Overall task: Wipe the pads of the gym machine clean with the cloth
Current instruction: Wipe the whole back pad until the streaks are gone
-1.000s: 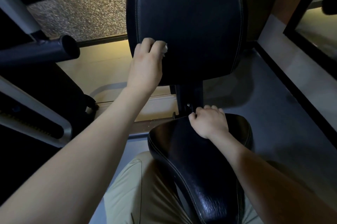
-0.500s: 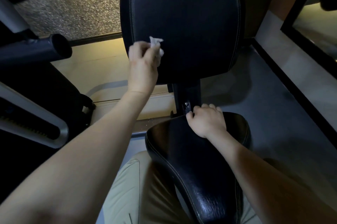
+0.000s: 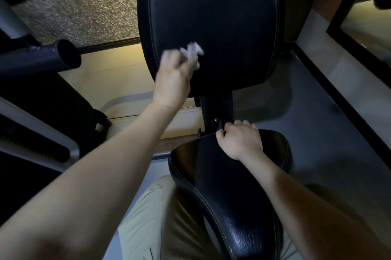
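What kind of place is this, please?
Probably a gym: a black padded backrest above a matching seat, as on an exercise machine, and a dark metal tube at the left.

Bare left hand (image 3: 171,82) and right hand (image 3: 239,141), forearms uncovered to frame edge; light khaki trousers (image 3: 152,217) with stitched seam, at 6 o'clock.

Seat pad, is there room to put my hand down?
Yes: the seat pad is bare on its near half, below the right hand. So is the back pad right of the cloth. Crowded: the seat's far edge, which that hand grips.
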`<action>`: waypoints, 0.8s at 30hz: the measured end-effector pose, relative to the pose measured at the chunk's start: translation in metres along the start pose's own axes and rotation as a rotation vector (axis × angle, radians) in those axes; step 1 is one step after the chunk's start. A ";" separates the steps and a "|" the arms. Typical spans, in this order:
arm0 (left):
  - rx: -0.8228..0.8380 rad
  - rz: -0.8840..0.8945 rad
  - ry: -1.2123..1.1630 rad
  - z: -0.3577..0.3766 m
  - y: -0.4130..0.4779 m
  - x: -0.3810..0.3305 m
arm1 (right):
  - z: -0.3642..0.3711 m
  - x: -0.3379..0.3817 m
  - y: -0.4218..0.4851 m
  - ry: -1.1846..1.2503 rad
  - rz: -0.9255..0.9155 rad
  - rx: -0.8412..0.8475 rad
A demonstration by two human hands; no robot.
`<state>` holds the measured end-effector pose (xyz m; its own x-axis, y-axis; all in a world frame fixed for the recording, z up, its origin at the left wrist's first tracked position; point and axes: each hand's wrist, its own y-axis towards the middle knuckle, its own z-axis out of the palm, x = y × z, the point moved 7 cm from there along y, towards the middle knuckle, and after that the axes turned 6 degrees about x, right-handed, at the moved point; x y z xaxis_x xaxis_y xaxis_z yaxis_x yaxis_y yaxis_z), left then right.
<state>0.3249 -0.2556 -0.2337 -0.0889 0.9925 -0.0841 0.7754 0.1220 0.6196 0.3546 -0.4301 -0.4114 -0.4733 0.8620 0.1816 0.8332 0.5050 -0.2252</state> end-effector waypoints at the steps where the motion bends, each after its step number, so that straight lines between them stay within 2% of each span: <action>1: 0.084 0.094 0.021 0.012 -0.014 -0.011 | 0.000 0.000 0.000 0.004 0.003 0.009; 3: 0.185 0.212 0.036 0.019 -0.028 -0.022 | -0.001 0.003 0.000 0.007 -0.003 0.013; 5: 0.128 0.189 0.007 0.003 -0.001 -0.018 | -0.003 0.003 0.000 0.016 -0.004 0.003; 8: -0.061 -0.078 -0.032 -0.033 0.048 0.000 | -0.002 0.001 -0.001 0.015 -0.002 0.018; 10: -0.124 -0.150 -0.050 -0.034 0.053 0.006 | -0.001 0.001 -0.002 0.018 -0.004 0.025; 12: -0.038 -0.038 -0.025 -0.011 0.032 -0.007 | -0.002 0.002 -0.003 0.020 -0.004 0.015; 14: 0.124 0.166 -0.009 0.017 -0.006 -0.028 | -0.005 0.003 -0.003 0.017 -0.009 0.007; 16: 0.193 0.212 -0.017 0.021 -0.015 -0.033 | -0.005 0.004 -0.002 0.021 -0.008 0.014; 18: 0.105 0.123 -0.074 0.004 0.016 -0.029 | -0.006 0.003 -0.001 0.027 -0.006 0.013; 21: -0.200 -0.107 -0.199 -0.044 0.073 -0.006 | -0.007 0.001 -0.001 0.035 -0.003 0.019; 22: -0.228 -0.142 -0.210 -0.048 0.083 0.001 | -0.007 0.001 -0.002 0.036 -0.010 0.019; 24: -0.188 -0.082 -0.055 -0.036 0.079 -0.006 | -0.008 0.002 -0.003 0.039 -0.019 0.013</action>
<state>0.3644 -0.2513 -0.1562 -0.1082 0.9778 -0.1796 0.6362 0.2069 0.7433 0.3535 -0.4298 -0.4032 -0.4773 0.8499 0.2231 0.8204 0.5220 -0.2335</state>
